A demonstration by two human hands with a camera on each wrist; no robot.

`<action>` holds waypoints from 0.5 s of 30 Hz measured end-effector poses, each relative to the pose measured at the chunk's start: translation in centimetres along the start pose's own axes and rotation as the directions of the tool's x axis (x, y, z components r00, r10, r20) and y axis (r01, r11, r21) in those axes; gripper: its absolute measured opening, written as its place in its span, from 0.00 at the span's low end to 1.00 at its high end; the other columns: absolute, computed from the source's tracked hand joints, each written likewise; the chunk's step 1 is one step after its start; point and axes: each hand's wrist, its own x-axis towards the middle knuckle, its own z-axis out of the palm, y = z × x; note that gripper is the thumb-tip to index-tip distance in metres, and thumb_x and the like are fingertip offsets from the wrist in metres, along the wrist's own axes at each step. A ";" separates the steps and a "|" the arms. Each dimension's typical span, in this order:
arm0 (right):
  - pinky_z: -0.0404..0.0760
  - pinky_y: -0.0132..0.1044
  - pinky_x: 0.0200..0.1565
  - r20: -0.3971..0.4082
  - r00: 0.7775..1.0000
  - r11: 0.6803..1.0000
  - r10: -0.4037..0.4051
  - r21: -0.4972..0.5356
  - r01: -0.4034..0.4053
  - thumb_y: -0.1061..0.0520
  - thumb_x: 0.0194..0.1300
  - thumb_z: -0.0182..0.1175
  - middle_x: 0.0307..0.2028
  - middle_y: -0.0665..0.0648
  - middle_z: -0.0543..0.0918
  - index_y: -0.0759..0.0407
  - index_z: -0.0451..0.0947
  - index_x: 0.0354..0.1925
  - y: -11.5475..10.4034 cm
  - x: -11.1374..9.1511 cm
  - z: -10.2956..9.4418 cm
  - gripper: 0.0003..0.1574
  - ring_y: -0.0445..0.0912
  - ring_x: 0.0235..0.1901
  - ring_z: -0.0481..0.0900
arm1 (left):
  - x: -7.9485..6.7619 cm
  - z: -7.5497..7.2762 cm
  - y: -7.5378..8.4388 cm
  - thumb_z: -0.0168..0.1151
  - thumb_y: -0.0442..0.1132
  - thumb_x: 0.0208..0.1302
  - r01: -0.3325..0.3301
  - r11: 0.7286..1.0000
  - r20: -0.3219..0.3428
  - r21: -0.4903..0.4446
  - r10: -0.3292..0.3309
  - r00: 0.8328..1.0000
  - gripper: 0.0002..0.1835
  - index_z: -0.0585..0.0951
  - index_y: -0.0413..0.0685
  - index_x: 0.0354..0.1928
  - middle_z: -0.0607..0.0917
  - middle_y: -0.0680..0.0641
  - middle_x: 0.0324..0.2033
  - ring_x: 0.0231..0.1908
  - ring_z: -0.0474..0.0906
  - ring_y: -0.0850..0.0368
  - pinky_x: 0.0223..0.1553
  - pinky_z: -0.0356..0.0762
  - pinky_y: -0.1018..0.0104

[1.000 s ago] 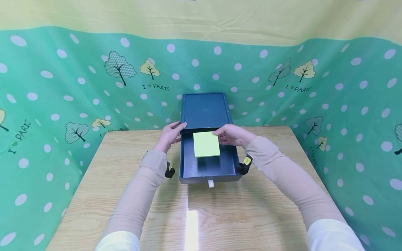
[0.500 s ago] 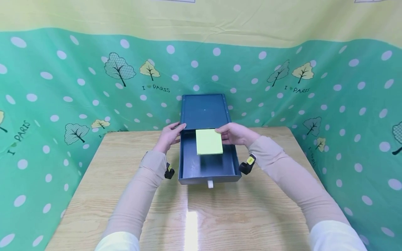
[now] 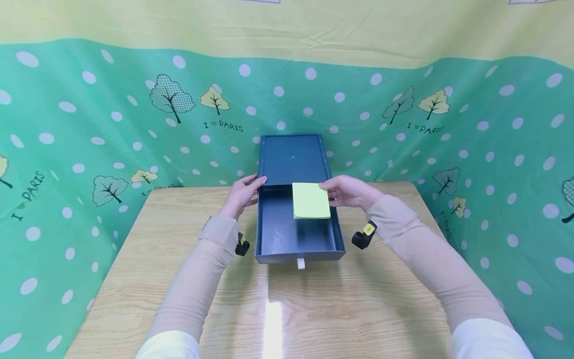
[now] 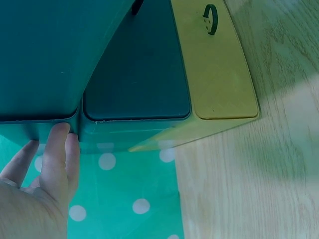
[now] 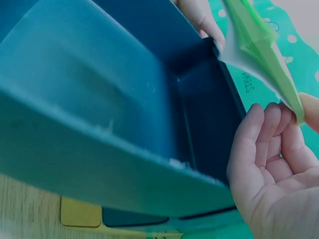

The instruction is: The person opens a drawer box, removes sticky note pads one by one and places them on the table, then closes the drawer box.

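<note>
– What do you have in the head view?
– My right hand [image 3: 350, 192] pinches a yellow-green note pad [image 3: 311, 200] at its far right corner, thumb on top. The pad hangs in the air above the right part of the pulled-out drawer [image 3: 278, 259], near the front of the cabinet [image 3: 293, 159].
– And the left?
– My left hand [image 3: 242, 194] lies against the cabinet's side, fingers extended, thumb at the front corner, wrapped around nothing.
– What worries you?
– That one-cornered pinch. In the right wrist view the pad fans apart, so a slack squeeze could drop it or shed pages into the drawer. Carried low, it might snag the drawer's right wall; whether my fingers touch that wall, I can't tell.
– Anything else?
– The drawer juts out over the worktop [image 3: 179, 214]. A downward knock could tip the cabinet, should my left hand slip off.
</note>
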 end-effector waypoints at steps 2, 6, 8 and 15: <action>0.79 0.32 0.39 0.008 1.000 1.000 -0.001 -0.023 0.002 0.61 0.73 0.43 0.29 0.48 0.83 0.52 0.81 0.27 0.0 -0.3 -0.3 0.23 0.40 0.32 0.79 | 0.0 0.0 0.0 0.59 0.53 0.64 -0.001 1.000 0.000 0.005 0.001 1.000 0.37 0.61 0.52 0.71 0.63 0.43 0.69 0.66 0.63 0.44 0.62 0.71 0.53; 0.79 0.32 0.40 0.013 1.000 0.999 -0.007 -0.047 0.008 0.60 0.73 0.45 0.29 0.47 0.84 0.51 0.82 0.28 0.0 -0.7 -1.1 0.22 0.40 0.32 0.80 | 0.1 0.1 0.0 0.60 0.53 0.64 -0.004 1.000 -0.004 0.001 0.004 1.000 0.37 0.61 0.52 0.71 0.63 0.43 0.69 0.66 0.64 0.45 0.62 0.71 0.53; 0.79 0.33 0.41 0.017 1.000 0.998 -0.012 -0.055 0.013 0.60 0.73 0.45 0.30 0.47 0.84 0.51 0.82 0.29 0.0 -0.9 -1.6 0.21 0.39 0.33 0.80 | 0.0 0.1 0.0 0.60 0.53 0.64 -0.006 1.000 -0.004 0.001 0.006 1.000 0.36 0.61 0.51 0.71 0.64 0.43 0.69 0.66 0.64 0.44 0.62 0.71 0.53; 0.79 0.34 0.44 0.023 0.999 0.994 0.028 -0.108 -0.026 0.59 0.74 0.43 0.31 0.47 0.85 0.51 0.79 0.33 0.5 -1.6 -3.4 0.19 0.40 0.35 0.81 | 0.1 0.1 0.0 0.60 0.52 0.64 -0.006 1.000 -0.002 -0.008 0.006 1.000 0.37 0.61 0.51 0.71 0.64 0.43 0.69 0.65 0.64 0.45 0.62 0.71 0.53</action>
